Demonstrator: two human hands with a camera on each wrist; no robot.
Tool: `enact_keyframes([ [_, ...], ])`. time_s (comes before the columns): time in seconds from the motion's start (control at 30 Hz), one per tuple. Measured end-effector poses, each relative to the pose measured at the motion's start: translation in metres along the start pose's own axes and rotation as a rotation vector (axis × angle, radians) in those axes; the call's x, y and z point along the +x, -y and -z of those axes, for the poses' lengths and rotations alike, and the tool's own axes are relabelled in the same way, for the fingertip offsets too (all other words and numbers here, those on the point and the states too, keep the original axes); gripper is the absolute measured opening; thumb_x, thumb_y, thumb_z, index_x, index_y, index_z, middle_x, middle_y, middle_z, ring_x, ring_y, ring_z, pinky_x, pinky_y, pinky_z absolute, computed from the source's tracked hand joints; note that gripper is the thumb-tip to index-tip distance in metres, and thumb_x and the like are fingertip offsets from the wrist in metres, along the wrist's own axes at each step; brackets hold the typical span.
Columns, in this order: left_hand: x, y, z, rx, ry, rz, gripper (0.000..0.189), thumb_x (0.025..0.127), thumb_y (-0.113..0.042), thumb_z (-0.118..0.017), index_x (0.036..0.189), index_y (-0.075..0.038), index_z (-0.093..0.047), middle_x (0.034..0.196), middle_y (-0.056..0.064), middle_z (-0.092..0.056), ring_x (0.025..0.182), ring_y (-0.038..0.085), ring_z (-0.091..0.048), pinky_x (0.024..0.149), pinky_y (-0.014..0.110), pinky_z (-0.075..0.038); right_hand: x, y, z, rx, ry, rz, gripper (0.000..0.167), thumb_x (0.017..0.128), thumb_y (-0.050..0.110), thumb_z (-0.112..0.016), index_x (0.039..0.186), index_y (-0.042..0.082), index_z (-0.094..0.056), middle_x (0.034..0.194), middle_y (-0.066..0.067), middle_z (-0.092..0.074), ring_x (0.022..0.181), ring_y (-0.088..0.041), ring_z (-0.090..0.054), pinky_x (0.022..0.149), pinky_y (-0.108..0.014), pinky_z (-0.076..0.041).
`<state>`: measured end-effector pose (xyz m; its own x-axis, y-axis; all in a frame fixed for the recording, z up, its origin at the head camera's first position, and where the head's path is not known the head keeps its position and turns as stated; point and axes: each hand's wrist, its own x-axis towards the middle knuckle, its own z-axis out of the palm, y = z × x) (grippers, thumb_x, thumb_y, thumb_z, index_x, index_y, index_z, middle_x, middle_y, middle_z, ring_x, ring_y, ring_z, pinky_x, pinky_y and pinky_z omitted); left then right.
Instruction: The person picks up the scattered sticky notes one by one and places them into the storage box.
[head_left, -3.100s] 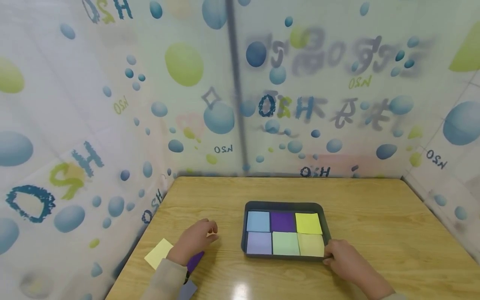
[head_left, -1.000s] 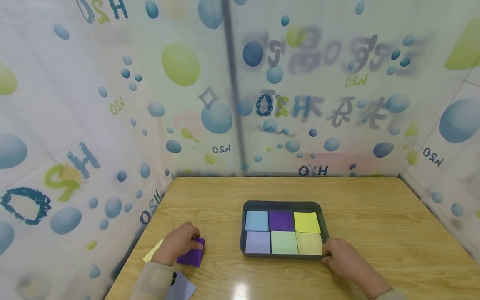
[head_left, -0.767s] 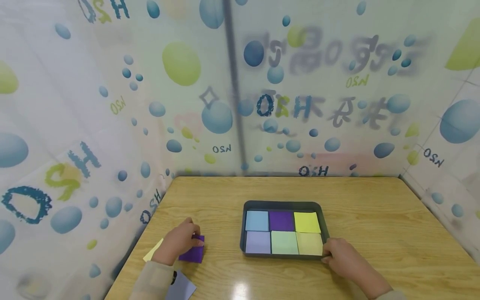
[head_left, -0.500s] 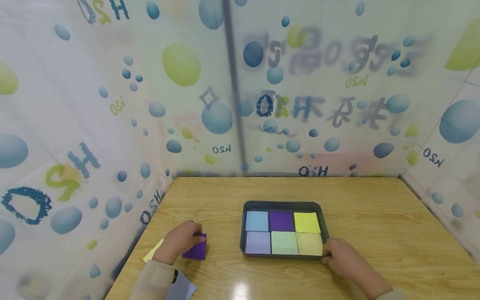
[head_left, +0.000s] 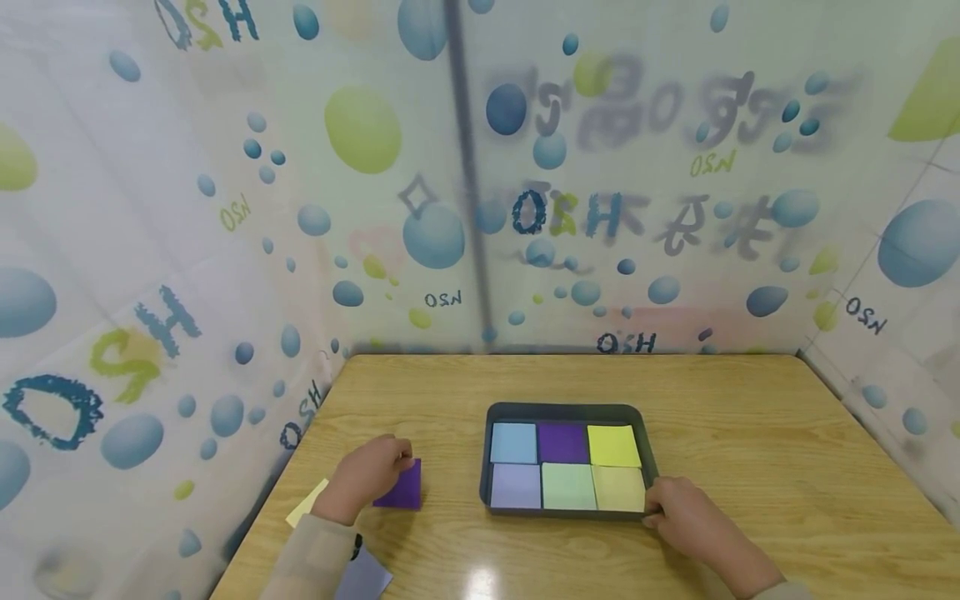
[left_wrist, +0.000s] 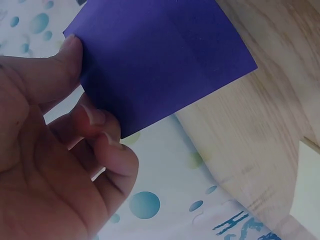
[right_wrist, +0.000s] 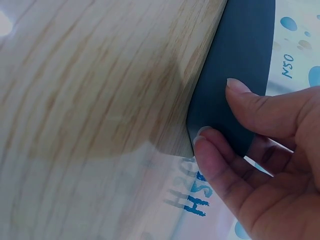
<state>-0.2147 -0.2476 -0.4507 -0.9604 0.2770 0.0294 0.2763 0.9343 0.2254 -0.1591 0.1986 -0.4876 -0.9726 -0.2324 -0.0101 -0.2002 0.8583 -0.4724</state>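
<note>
My left hand pinches a thin purple paper square by one edge, left of the tray. In the left wrist view the thumb lies along one corner of the purple square and the other fingers curl at its lower edge. My right hand grips the near right corner of a dark grey rectangular tray. The right wrist view shows thumb and fingertips on the tray's outer wall. Inside the tray lie two rows of coloured squares, among them a light blue one, a purple one and a bright yellow one.
On the wooden table, a pale yellow paper square lies partly hidden behind my left forearm. A lilac-grey square is at the near edge beside my sleeve. Bubble-patterned curtains enclose the table at the back and sides.
My left hand has come down from above the table, taken hold of the purple square and shifted it slightly right and away from me. The right hand stays at the tray corner.
</note>
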Motion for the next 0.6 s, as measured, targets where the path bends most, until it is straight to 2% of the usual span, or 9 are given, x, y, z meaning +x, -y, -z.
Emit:
enact_keyframes([
  [0.33, 0.012, -0.015, 0.003, -0.004, -0.017, -0.041, 0.007, 0.097, -0.017, -0.068, 0.090, -0.016, -0.070, 0.080, -0.003, -0.063, 0.066, 0.008, -0.049, 0.061, 0.029, -0.044, -0.001, 0.000, 0.001, -0.005, -0.005, 0.019, 0.025, 0.077, 0.002, -0.082, 0.064, 0.014, -0.065, 0.069, 0.005, -0.053, 0.063, -0.009, -0.044, 0.056, -0.023, -0.040],
  [0.6, 0.027, -0.033, 0.003, -0.004, 0.008, -0.077, 0.007, 0.099, -0.019, -0.066, 0.093, -0.014, -0.068, 0.083, -0.001, -0.065, 0.068, 0.010, -0.052, 0.062, 0.031, -0.047, -0.001, 0.000, 0.000, -0.009, -0.006, 0.030, 0.025, 0.077, 0.002, -0.082, 0.064, 0.015, -0.064, 0.069, 0.006, -0.053, 0.064, -0.008, -0.044, 0.057, -0.022, -0.040],
])
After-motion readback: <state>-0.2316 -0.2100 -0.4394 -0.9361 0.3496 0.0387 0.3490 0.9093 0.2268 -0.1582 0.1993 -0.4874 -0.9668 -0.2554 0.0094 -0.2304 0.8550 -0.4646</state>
